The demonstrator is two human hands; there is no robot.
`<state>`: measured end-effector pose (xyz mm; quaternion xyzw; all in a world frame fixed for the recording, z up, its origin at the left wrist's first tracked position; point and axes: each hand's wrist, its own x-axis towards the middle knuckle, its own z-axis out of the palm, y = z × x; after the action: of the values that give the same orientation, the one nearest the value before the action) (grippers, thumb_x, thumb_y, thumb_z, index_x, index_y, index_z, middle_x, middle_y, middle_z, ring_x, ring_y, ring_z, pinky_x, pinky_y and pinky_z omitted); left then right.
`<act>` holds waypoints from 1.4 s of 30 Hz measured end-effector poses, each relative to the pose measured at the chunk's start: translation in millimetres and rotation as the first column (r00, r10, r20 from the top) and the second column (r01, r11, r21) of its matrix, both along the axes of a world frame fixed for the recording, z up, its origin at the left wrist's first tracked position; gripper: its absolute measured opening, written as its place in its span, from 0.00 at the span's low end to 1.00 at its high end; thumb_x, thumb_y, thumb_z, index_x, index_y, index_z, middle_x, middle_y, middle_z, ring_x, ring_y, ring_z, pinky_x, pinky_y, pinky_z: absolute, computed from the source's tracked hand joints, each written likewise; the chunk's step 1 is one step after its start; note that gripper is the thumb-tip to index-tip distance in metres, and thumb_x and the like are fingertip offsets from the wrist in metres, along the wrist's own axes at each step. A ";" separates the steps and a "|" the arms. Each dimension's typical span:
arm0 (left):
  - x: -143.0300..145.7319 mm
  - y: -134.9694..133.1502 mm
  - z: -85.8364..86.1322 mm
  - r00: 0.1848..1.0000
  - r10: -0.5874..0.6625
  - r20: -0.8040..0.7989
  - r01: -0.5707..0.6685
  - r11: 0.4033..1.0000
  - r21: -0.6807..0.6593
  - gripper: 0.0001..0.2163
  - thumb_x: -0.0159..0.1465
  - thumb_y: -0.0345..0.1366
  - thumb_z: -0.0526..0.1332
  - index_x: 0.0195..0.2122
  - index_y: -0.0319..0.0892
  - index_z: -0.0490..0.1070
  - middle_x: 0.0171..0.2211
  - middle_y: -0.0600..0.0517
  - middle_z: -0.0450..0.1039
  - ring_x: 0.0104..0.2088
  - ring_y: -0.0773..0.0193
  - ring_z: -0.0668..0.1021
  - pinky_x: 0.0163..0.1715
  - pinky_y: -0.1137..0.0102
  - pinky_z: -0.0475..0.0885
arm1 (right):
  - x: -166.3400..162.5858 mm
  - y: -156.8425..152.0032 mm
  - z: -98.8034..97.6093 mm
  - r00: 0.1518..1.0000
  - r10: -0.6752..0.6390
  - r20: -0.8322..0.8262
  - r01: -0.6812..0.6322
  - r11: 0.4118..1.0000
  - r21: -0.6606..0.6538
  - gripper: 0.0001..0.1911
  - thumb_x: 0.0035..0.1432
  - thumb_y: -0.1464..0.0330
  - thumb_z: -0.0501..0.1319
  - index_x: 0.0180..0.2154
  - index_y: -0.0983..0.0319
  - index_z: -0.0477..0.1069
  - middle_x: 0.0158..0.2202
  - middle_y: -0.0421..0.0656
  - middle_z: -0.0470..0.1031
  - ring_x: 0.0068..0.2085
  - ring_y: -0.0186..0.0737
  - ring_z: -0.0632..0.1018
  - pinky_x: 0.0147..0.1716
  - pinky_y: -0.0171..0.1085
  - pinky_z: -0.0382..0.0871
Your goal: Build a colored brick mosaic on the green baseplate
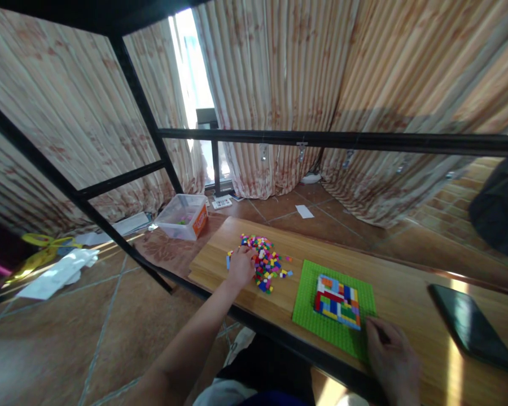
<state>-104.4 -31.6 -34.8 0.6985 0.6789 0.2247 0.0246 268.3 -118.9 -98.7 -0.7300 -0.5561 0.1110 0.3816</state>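
My left hand (241, 266) reaches into the left side of a pile of small colourful toy bricks (266, 265), fingers apart and bent down among them. To the right lies a green baseplate (303, 301) on the wooden table. A flat rectangular block of bricks in many colours (337, 301) sits on the baseplate. My right hand (392, 352) rests at the baseplate's right edge, close to the block's lower right corner. Its fingers are curled in and closed; whatever they hold, if anything, is hidden.
A dark phone or tablet (469, 324) lies at the right of the wooden table (214, 254). A black metal rail (322, 138) runs behind it. On the floor stand a clear plastic box (180, 217) and white papers (305, 211). Patterned curtains (279, 73) hang at the back.
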 end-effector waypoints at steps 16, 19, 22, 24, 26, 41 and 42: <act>14.0 5.0 -8.3 0.985 -0.140 0.101 0.129 0.986 0.104 0.09 0.62 0.26 0.54 0.38 0.40 0.73 0.39 0.44 0.74 0.44 0.54 0.75 0.48 0.60 0.71 | -11.6 -0.3 6.2 1.000 0.014 -0.013 -0.013 0.994 0.113 0.18 0.59 0.56 0.55 0.34 0.62 0.75 0.37 0.49 0.78 0.37 0.46 0.77 0.39 0.43 0.71; 11.6 8.5 -10.3 0.972 -0.131 0.193 0.111 0.988 0.111 0.09 0.61 0.27 0.55 0.38 0.40 0.73 0.39 0.44 0.75 0.45 0.54 0.75 0.50 0.59 0.71 | -12.3 -0.8 7.0 1.000 0.013 -0.009 -0.012 0.993 0.118 0.17 0.59 0.56 0.55 0.34 0.62 0.75 0.37 0.50 0.78 0.37 0.46 0.77 0.38 0.43 0.71; 5.4 12.6 -10.0 0.926 -0.126 0.357 0.088 0.989 0.119 0.06 0.60 0.29 0.58 0.36 0.41 0.74 0.40 0.45 0.76 0.45 0.55 0.76 0.51 0.60 0.70 | -11.3 -0.9 5.3 1.000 0.007 -0.007 -0.006 0.994 0.111 0.17 0.59 0.56 0.55 0.34 0.61 0.75 0.37 0.49 0.78 0.37 0.46 0.78 0.39 0.43 0.71; 1.3 15.0 -8.8 0.862 -0.081 0.501 0.035 0.994 0.100 0.05 0.58 0.31 0.61 0.34 0.41 0.75 0.40 0.46 0.77 0.44 0.57 0.77 0.49 0.62 0.70 | -10.3 -0.8 3.8 1.000 0.005 -0.014 -0.004 0.994 0.107 0.17 0.58 0.56 0.56 0.35 0.61 0.76 0.38 0.49 0.78 0.38 0.46 0.78 0.39 0.43 0.71; -1.6 16.7 -7.3 0.742 0.001 0.671 -0.036 0.999 0.038 0.05 0.55 0.33 0.63 0.33 0.41 0.76 0.37 0.49 0.78 0.40 0.59 0.77 0.44 0.65 0.71 | -9.6 -1.1 2.8 1.000 0.009 -0.022 -0.007 0.995 0.103 0.17 0.58 0.56 0.56 0.34 0.61 0.76 0.38 0.49 0.78 0.38 0.46 0.78 0.39 0.42 0.71; -0.7 8.5 15.5 -0.232 0.302 0.925 0.153 0.950 -0.272 0.04 0.56 0.33 0.65 0.31 0.39 0.71 0.28 0.53 0.75 0.24 0.73 0.74 0.26 0.78 0.69 | -8.1 -3.9 4.5 0.999 0.002 0.034 -0.005 0.996 0.092 0.18 0.58 0.54 0.55 0.35 0.61 0.75 0.39 0.50 0.78 0.38 0.47 0.78 0.38 0.43 0.72; -1.2 8.8 16.7 -0.268 0.320 0.909 0.171 0.944 -0.282 0.03 0.59 0.32 0.62 0.30 0.39 0.71 0.29 0.52 0.76 0.24 0.73 0.74 0.26 0.77 0.70 | -7.7 -3.9 4.2 0.999 0.001 0.036 -0.005 0.995 0.096 0.19 0.58 0.54 0.55 0.35 0.61 0.75 0.39 0.50 0.78 0.38 0.47 0.78 0.38 0.43 0.72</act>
<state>-105.6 -22.8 -18.1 0.1832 0.4568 0.5824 0.6470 260.5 -122.8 -94.5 -0.7119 -0.5686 0.0719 0.4060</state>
